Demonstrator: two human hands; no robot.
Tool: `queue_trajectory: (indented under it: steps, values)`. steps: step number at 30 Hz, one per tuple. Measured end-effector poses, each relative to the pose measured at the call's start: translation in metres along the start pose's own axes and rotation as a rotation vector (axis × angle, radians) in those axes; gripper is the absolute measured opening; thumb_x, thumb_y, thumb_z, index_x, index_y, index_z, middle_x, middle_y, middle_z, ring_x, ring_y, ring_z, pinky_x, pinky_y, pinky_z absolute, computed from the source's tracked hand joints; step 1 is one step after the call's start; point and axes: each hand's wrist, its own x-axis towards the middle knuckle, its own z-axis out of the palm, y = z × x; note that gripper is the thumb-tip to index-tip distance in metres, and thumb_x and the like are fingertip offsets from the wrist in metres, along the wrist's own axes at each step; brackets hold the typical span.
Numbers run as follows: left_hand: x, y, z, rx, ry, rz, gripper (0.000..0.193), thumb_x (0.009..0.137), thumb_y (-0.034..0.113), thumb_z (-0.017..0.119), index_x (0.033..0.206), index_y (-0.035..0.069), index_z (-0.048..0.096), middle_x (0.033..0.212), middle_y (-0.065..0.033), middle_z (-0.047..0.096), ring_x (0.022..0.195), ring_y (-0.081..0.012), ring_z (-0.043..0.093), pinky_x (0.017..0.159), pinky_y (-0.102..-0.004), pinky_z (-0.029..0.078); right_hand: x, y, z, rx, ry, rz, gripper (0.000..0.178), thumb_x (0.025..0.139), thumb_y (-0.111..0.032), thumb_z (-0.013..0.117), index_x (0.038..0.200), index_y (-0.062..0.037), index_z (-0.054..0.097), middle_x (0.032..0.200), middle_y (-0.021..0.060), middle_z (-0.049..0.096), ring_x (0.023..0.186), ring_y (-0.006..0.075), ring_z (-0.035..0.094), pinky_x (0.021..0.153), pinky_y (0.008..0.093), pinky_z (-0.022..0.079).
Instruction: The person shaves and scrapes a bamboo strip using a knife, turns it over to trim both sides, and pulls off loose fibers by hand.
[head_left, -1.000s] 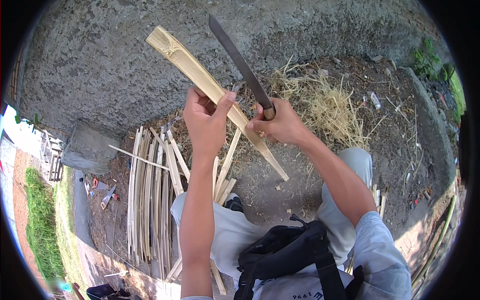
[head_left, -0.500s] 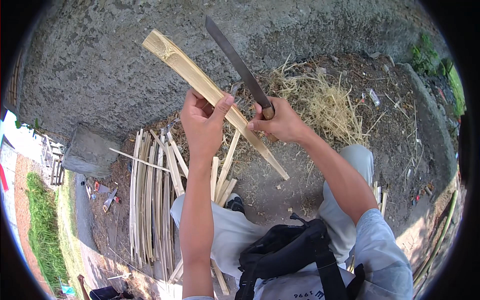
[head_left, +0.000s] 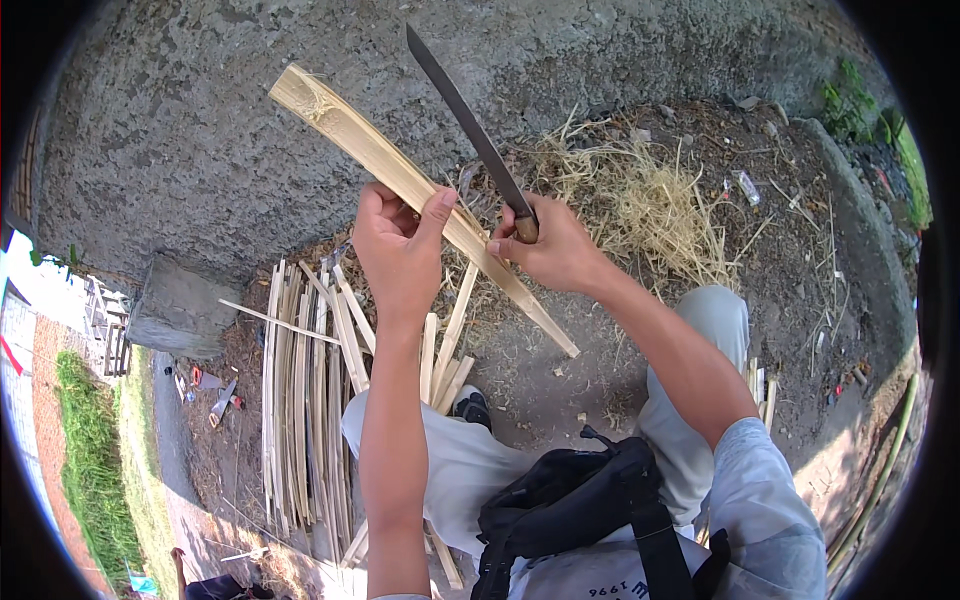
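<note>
My left hand (head_left: 400, 245) is closed around the middle of a pale split bamboo strip (head_left: 355, 138), thumb on top. The strip slants from upper left to lower right; its upper end is broad with frayed fibres, its lower end narrows to a point above the ground. In my right hand (head_left: 550, 245) is a machete (head_left: 470, 120) with a long dark blade and a wooden handle, the blade pointing up and left, apart from the strip's upper half. My right thumb rests at the strip's edge.
A bundle of bamboo strips (head_left: 300, 400) lies on the ground to the left. Pale shavings (head_left: 655, 215) are heaped ahead to the right. A rough grey wall (head_left: 250, 150) rises ahead, with a concrete block (head_left: 190, 305) at its foot. A handsaw (head_left: 222, 402) lies far left.
Both hands have shifted slightly left with the strip and the machete. My right thumb has moved a little up along the strip.
</note>
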Motion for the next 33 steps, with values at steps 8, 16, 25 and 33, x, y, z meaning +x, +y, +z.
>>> queue_trajectory:
  steps: [8,16,25,33]
  values:
    - [0.000,0.002,-0.001,0.021,-0.023,0.029,0.031,0.086,0.006,0.074,0.106,-0.002,0.052,0.093,-0.0104,0.067,0.084,-0.0117,0.064,0.075,-0.0257,0.051,-0.001,0.000,0.003,-0.077,-0.004,-0.038,0.020,0.084,-0.014,0.069,0.093,-0.0021,0.055,0.070,0.0053,0.057,0.064,0.0169,0.054,0.062,0.0350,0.043]
    - [-0.001,-0.001,-0.003,0.058,-0.024,0.043,0.033,0.087,0.008,0.074,0.108,-0.003,0.051,0.094,-0.0113,0.066,0.084,-0.0124,0.064,0.075,-0.0250,0.051,-0.007,-0.012,0.001,-0.102,-0.018,-0.008,0.020,0.083,-0.012,0.068,0.092,-0.0021,0.054,0.071,0.0069,0.058,0.065,0.0178,0.053,0.062,0.0368,0.042]
    - [0.017,-0.033,-0.063,0.089,0.183,-0.087,0.031,0.088,0.008,0.073,0.105,-0.003,0.050,0.092,-0.0118,0.063,0.081,-0.0141,0.062,0.061,-0.0265,0.056,0.007,0.016,-0.030,0.183,-0.028,0.070,0.021,0.088,-0.003,0.063,0.087,-0.0093,0.043,0.075,0.0051,0.062,0.054,0.0068,0.053,0.047,0.0261,0.042]
    - [-0.017,-0.023,-0.020,-0.017,0.177,0.061,0.027,0.089,0.004,0.069,0.107,-0.003,0.050,0.093,-0.0128,0.064,0.081,-0.0163,0.065,0.075,-0.0281,0.052,-0.006,0.011,-0.020,-0.209,0.082,0.074,0.020,0.087,-0.005,0.067,0.084,-0.0063,0.047,0.068,0.0033,0.054,0.056,0.0113,0.053,0.054,0.0318,0.042]
